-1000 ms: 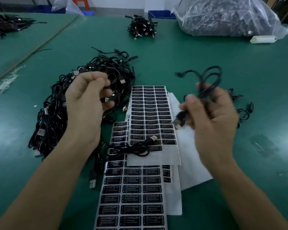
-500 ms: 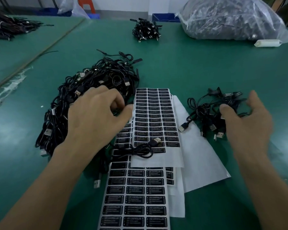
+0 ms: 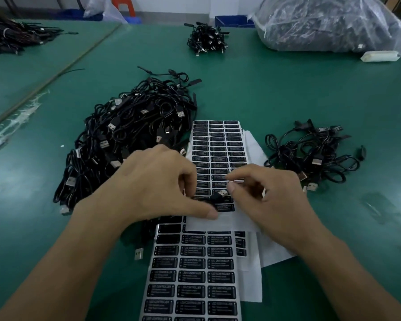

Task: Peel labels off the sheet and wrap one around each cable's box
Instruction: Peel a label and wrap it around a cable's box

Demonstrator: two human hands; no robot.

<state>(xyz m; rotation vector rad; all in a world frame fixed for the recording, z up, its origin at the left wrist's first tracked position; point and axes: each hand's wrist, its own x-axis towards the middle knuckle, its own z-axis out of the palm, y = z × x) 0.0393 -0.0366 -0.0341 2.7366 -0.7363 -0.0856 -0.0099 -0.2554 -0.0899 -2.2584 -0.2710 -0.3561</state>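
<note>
From the head camera we see a green table (image 3: 264, 89) with two label sheets overlapping in front of us. The top sheet (image 3: 218, 144) lies partly over the lower sheet (image 3: 190, 281), and blank white backing paper (image 3: 255, 149) shows beneath them on the right.

Our left hand (image 3: 153, 188) rests on the near end of the top sheet. Its thumb (image 3: 212, 214) lies flat on the sheet's white margin and its fingers are bent down; we cannot tell whether they grip anything. A cable (image 3: 221, 194) lies on this sheet between our hands, its metal plug pointing right.

Our right hand (image 3: 271, 198) pinches a label (image 3: 237, 181) between thumb and forefinger. The label is seen edge-on as a thin pale strip just above the plug, over the sheet's lower rows.

A big pile (image 3: 130, 140) of black cables sits left of the sheets, touching the top sheet's left edge. A small pile (image 3: 310, 154) lies to the right, near the backing paper. Further back are a bundle (image 3: 206, 40) of cables, a clear bag (image 3: 329, 24) with dark contents, and a white block (image 3: 380, 56) just beside it
</note>
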